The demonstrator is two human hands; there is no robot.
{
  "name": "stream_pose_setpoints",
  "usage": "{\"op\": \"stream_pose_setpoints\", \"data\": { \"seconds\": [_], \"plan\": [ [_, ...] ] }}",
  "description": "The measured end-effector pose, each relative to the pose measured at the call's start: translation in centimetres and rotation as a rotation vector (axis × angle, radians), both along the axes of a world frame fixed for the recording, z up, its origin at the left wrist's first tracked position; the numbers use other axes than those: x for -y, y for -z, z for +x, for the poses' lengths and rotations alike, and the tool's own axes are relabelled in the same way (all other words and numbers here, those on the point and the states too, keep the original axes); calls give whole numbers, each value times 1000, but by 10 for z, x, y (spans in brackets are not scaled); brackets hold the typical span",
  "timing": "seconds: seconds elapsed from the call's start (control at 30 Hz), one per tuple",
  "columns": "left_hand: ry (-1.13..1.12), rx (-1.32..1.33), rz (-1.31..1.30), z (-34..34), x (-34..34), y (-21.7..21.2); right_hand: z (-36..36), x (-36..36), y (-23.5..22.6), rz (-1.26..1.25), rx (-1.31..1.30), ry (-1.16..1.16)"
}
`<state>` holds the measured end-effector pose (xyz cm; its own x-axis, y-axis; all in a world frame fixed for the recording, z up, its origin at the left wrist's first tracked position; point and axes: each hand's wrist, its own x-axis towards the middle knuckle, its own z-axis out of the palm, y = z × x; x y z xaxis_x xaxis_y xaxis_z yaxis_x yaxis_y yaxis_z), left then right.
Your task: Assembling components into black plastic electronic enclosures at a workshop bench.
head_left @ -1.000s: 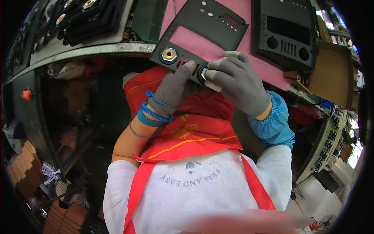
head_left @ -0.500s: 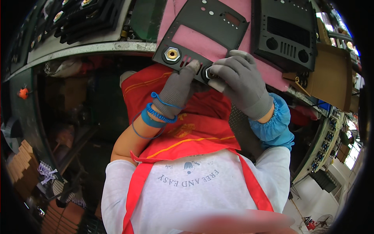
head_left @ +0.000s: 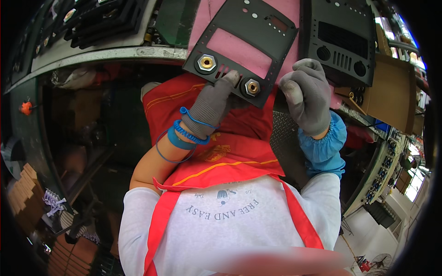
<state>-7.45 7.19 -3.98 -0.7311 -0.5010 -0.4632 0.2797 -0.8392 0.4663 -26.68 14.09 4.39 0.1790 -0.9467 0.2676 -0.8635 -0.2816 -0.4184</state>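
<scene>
My left hand, in a grey glove, grips the near edge of a black metal front panel, its thumb on top beside the slots. The panel has a large rectangular cut-out and lies tilted, its near end over the table edge. A hex nut around a brass fitting sits at its left corner. Another nut and brass fitting sits at the right corner. My right hand, also gloved, is just right of the panel and apart from it. Its fingers are curled closed; whatever they may hold is hidden.
A second black panel with two round sockets rests at the right on the pink mat. Beside it is an open cardboard box with small dark rings near its flap. Several black panels are stacked on the left bench.
My right hand has left the panel's right-hand nut and moved right, its fingers curling. That nut and brass fitting are now uncovered. My left hand keeps its grip; the panel has shifted slightly right.
</scene>
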Motion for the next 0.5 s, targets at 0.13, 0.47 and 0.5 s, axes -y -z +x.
{"op": "stream_pose_setpoints", "data": {
  "seconds": [0.13, 0.47, 0.5],
  "plan": [
    [50, 10, 4, 6, -1, 11, 25, 14, 0, 96, 134, -49],
    [-280, 265, -918, 45, 54, -62, 74, 77, -39, -20, 314, -210],
    [-314, 217, -881, 52, 65, -69, 86, 92, -46, -196, 231, -223]
  ]
}}
